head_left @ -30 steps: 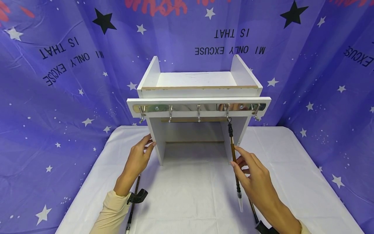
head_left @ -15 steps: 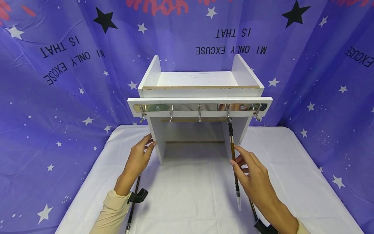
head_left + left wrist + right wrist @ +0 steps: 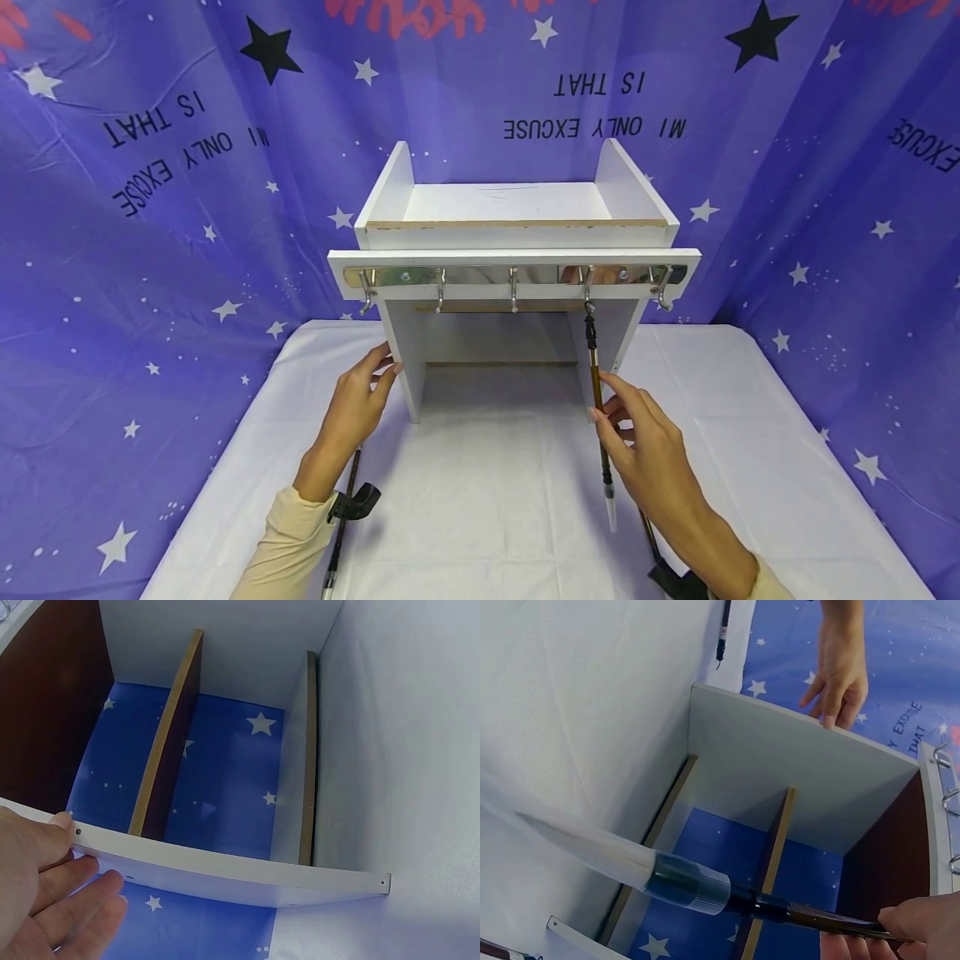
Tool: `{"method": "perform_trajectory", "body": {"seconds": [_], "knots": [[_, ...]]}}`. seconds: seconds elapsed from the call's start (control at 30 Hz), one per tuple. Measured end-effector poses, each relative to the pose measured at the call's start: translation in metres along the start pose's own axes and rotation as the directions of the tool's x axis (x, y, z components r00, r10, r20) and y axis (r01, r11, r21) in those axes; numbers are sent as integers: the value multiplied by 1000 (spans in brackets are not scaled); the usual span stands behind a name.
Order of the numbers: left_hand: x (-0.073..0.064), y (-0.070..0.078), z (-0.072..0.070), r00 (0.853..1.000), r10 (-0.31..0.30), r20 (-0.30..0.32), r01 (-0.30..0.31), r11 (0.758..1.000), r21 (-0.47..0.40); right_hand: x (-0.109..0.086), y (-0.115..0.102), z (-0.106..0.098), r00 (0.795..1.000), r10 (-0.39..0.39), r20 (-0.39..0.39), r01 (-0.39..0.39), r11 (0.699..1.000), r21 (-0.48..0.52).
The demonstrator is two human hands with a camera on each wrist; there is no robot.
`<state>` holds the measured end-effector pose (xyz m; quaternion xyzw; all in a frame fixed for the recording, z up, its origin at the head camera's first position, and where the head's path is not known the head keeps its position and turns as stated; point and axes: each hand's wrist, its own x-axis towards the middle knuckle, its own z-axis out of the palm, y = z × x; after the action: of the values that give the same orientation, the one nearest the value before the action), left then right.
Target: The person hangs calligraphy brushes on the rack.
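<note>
The right grip pinches a brown-handled brush between thumb and fingertips, holding it nearly upright before a white shelf unit. The ring at the brush's upper end meets the lower tip of the fourth hook from the left on a five-hook metal rail; whether it is looped round the hook is too small to tell. At the brush's lower end, a clear cap covers the pale bristles, pointing down over the white-clothed desk. Opposite, the left grip, fingers loosely spread, rests against the front edge of the unit's left side panel. A second brush lies on the desk, passing beneath the black mount on the left wrist; a third brush, partly hidden, lies beside the right forearm. Behind stretches a purple curtain printed with stars and upside-down lettering
</note>
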<state>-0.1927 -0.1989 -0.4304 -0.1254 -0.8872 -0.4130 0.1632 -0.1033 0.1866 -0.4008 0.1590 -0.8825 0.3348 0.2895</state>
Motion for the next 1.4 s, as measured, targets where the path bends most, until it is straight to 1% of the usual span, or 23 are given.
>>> {"method": "perform_trajectory", "body": {"seconds": [0.17, 0.4, 0.73, 0.9, 1.4], "knots": [[0, -1, 1, 1000, 2, 2, -2, 1000, -4, 0, 3, 3, 1000, -5, -8, 5, 1000, 12], [0, 0, 1, 1000, 1, -4, -1, 1000, -2, 0, 8, 8, 1000, -20, -17, 21, 998, 55], [0, 0, 1, 1000, 1, -6, -1, 1000, 1, 3, 16, 18, 998, -40, -51, 43, 997, 66], [-1, 0, 1, 1000, 6, -5, -6, 1000, 1, 4, 18, 24, 998, -33, -58, 38, 996, 85], [-1, -1, 1, 1000, -5, -10, 5, 1000, 8, 10, 22, 34, 999, 5, -53, 0, 996, 86]]}}
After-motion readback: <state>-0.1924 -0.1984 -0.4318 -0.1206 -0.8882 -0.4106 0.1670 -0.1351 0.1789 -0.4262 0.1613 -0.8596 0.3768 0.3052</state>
